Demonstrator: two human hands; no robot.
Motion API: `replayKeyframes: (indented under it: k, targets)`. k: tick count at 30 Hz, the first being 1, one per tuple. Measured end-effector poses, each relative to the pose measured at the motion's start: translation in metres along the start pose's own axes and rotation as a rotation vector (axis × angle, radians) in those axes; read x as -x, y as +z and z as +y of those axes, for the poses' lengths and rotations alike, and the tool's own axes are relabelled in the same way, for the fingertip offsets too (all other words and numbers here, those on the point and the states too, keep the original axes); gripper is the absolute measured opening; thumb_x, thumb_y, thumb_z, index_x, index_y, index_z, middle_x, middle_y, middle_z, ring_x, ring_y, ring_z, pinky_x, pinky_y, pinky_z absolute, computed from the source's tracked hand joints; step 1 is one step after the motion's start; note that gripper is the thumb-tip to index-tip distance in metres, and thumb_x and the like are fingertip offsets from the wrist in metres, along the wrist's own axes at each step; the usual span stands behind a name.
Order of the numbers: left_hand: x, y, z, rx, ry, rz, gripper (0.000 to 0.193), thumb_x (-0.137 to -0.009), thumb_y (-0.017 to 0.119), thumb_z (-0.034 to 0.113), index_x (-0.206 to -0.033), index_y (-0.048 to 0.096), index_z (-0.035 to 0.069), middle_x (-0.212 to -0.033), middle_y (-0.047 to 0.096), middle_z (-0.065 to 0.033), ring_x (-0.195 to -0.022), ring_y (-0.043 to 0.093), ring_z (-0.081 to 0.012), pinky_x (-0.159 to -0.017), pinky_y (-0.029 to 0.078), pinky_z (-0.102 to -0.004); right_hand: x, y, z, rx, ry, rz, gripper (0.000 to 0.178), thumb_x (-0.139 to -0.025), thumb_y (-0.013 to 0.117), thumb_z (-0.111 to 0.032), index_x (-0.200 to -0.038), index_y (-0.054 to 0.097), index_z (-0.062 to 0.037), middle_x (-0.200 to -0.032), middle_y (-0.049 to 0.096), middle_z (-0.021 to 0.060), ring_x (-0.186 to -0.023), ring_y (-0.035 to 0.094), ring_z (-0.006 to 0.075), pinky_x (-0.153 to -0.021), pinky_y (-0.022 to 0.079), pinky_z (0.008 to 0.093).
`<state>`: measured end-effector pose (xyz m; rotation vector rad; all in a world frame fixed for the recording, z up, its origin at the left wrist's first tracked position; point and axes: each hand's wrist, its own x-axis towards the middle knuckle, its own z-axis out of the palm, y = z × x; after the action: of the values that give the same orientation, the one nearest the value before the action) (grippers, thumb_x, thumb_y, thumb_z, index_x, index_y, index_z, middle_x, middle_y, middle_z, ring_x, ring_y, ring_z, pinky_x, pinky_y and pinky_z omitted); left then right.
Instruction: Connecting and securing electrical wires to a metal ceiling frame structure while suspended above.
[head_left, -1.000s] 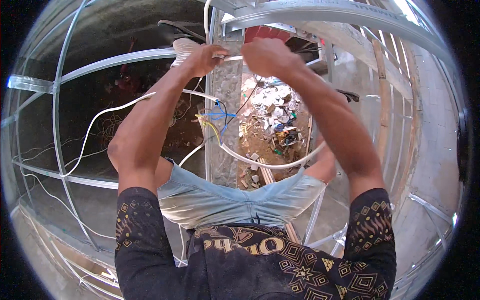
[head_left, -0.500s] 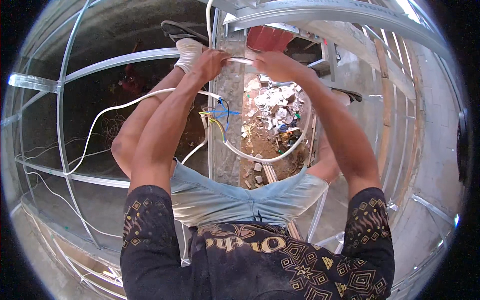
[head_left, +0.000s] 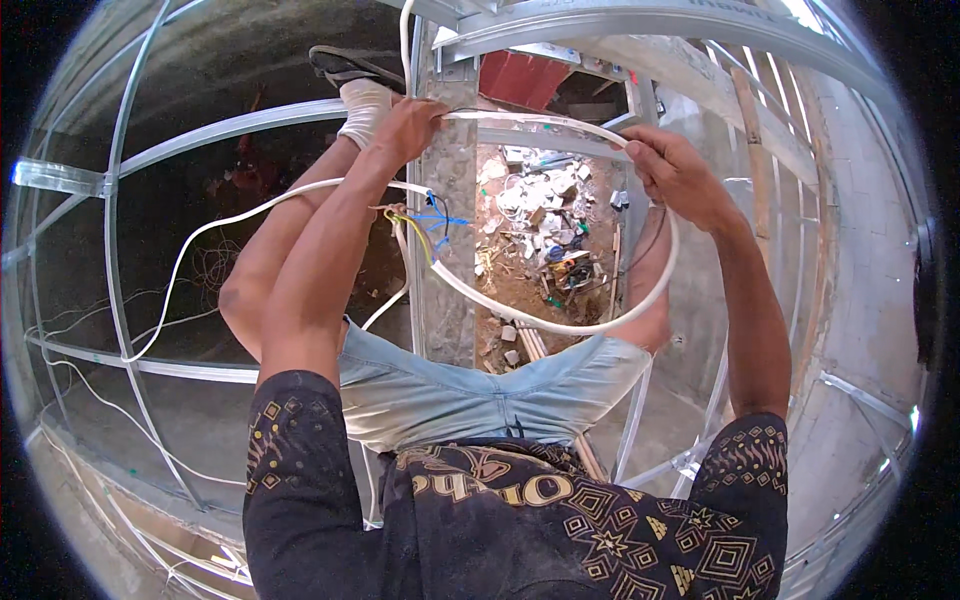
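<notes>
A white electrical cable point(head_left: 530, 117) runs between my two hands above the concrete beam point(head_left: 450, 315). My left hand point(head_left: 408, 132) is closed on it at the beam's far part. Farther right, my right hand point(head_left: 672, 172) pinches the same cable between thumb and fingers. From there it loops down and back left to a stripped end. Bared blue, black and yellow-green wires point(head_left: 437, 222) lie in a cluster over the beam. A second white cable point(head_left: 255, 208) comes from the left to that cluster. How the wire ends join is too small to tell.
Metal framing channels point(head_left: 225, 125) cross the left side, and a wide one point(head_left: 640, 22) spans the top. Far below lies a heap of rubble and scraps point(head_left: 545, 220). A red panel point(head_left: 522, 80) stands beyond it. My legs straddle the beam.
My right hand has moved right along the cable, away from my left hand, so a longer stretch now shows between them. The loop has swung wider to the right.
</notes>
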<state>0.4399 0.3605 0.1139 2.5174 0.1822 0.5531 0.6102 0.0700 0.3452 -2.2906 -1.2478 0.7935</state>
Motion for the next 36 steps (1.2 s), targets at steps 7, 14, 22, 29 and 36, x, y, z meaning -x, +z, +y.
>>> replayKeyframes:
  k: [7,14,22,29,36]
  targets:
    - [-0.015,-0.023,0.039,0.06,0.026,-0.083,0.026,-0.088,0.054,0.01,-0.112,0.06,0.005,-0.106,0.064,-0.0212,-0.102,0.059,-0.0387,-0.086,0.047,-0.0451,0.006,0.008,-0.005,0.055,-0.083,0.173,0.03,-0.101,0.046,-0.026,-0.113,0.059,-0.0013,-0.065,0.05,-0.0001,-0.056,0.045,0.0069,-0.05,0.039,0.0262]
    - [-0.017,-0.032,0.029,0.203,0.052,-0.116,0.029,-0.087,0.054,0.002,-0.116,0.057,0.002,-0.113,0.062,-0.0206,-0.107,0.057,-0.0394,-0.089,0.046,-0.0471,-0.02,-0.003,-0.068,0.431,-0.259,0.207,0.025,-0.096,0.046,-0.017,-0.107,0.062,-0.0008,-0.093,0.064,0.023,-0.086,0.061,0.0409,-0.077,0.047,0.0445]
    - [0.004,-0.015,-0.017,-0.009,0.123,-0.031,0.032,-0.085,0.057,0.004,-0.117,0.057,0.002,-0.118,0.061,-0.0222,-0.109,0.057,-0.0398,-0.093,0.046,-0.0458,-0.091,0.03,-0.107,0.79,-0.183,-0.067,0.024,-0.091,0.049,-0.019,-0.099,0.065,-0.0019,-0.095,0.065,0.0231,-0.088,0.064,0.0395,-0.077,0.049,0.0462]
    - [-0.002,-0.025,0.018,0.11,-0.007,0.013,0.038,-0.084,0.063,0.019,-0.119,0.06,0.003,-0.118,0.061,-0.0189,-0.108,0.058,-0.0362,-0.094,0.045,-0.0416,-0.108,0.053,-0.129,0.824,-0.276,-0.091,0.022,-0.086,0.052,-0.012,-0.095,0.069,-0.001,-0.096,0.067,0.0222,-0.086,0.067,0.037,-0.075,0.054,0.0466]
    - [0.0,-0.025,-0.006,0.101,-0.091,-0.045,0.022,-0.085,0.063,0.014,-0.105,0.066,0.005,-0.103,0.065,-0.0173,-0.096,0.063,-0.0342,-0.084,0.05,-0.0387,-0.156,0.109,-0.092,0.719,-0.21,-0.181,0.028,-0.086,0.058,-0.028,-0.095,0.072,-0.0063,-0.098,0.069,0.0192,-0.091,0.068,0.0333,-0.078,0.055,0.0463]
